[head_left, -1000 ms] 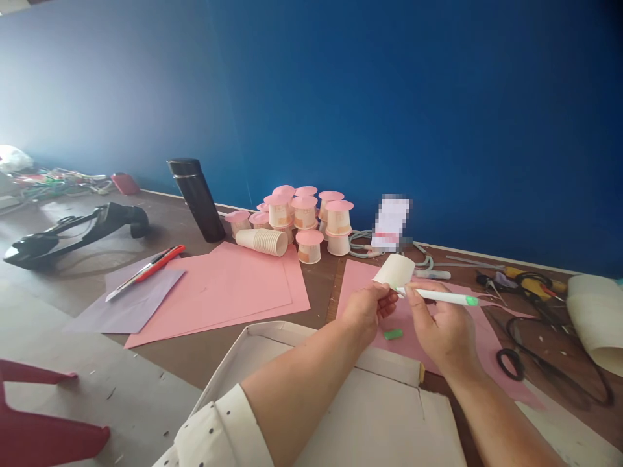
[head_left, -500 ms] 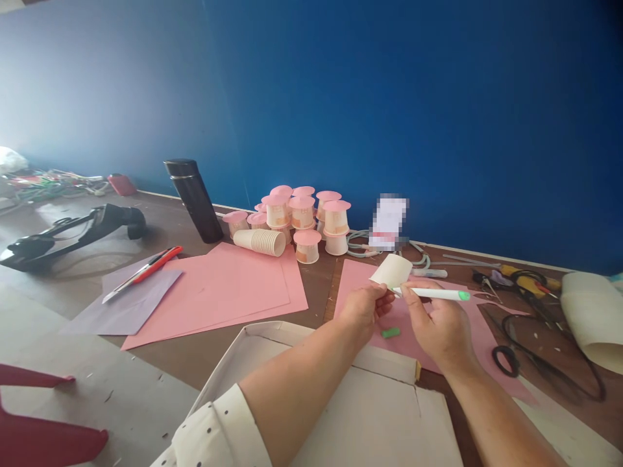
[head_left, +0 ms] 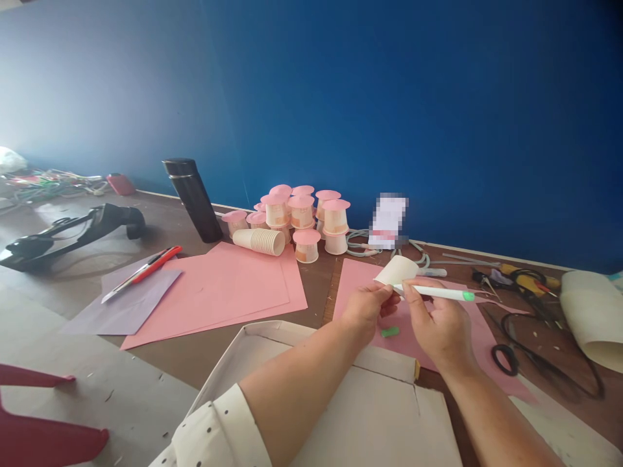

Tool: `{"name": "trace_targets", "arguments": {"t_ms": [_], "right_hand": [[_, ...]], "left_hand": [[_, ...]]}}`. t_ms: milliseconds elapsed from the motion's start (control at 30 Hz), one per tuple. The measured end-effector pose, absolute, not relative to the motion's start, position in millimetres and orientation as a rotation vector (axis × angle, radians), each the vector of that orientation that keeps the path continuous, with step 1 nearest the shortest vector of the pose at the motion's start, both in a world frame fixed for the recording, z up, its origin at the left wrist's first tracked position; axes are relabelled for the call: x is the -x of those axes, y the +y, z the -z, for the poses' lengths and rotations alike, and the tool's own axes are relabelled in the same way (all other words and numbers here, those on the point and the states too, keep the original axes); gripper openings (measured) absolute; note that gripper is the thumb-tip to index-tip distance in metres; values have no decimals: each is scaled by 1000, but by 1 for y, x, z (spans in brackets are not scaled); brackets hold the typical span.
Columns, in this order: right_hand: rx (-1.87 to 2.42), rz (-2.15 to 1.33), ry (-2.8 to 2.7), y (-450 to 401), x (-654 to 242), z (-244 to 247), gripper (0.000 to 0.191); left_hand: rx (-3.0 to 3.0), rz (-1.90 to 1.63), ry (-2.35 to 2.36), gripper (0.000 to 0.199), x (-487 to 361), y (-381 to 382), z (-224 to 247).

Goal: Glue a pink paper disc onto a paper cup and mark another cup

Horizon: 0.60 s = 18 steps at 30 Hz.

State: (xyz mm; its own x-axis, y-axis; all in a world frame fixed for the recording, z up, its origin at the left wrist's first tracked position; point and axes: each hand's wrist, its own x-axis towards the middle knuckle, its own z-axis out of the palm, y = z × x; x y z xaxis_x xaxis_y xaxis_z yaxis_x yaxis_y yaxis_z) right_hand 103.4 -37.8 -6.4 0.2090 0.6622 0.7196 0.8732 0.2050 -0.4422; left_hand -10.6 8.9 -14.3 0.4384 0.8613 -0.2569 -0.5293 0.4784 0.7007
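My left hand (head_left: 368, 310) pinches a white paper cup (head_left: 398, 269) by its lower edge, holding it tilted above pink paper (head_left: 348, 279). My right hand (head_left: 438, 324) is closed around a white marker pen (head_left: 438, 292) with a green end. The pen's tip is at the cup's near side, close to my left fingertips; whether it touches cannot be made out. A small green pen cap (head_left: 390, 331) lies on the pink paper below my hands.
Cups with pink disc tops (head_left: 306, 243) stand grouped by the wall, beside nested paper cups (head_left: 257, 241). A black flask (head_left: 195, 201), a red cutter knife (head_left: 143, 272) and pink sheets (head_left: 219, 292) are left. Cables, scissors (head_left: 506, 357) and a white roll (head_left: 586, 318) are right.
The cup has shifted slightly to the right and turned a little in my left hand. My right hand keeps the marker pen at nearly the same place.
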Motion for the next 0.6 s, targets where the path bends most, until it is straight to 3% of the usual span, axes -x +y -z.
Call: {"name": "trace_targets", "arguments": {"t_ms": [600], "right_hand": [[1548,314,-1506,-36,-105,5,29]], "left_hand": [[-806,-924,763,19,9,7,14]]}}
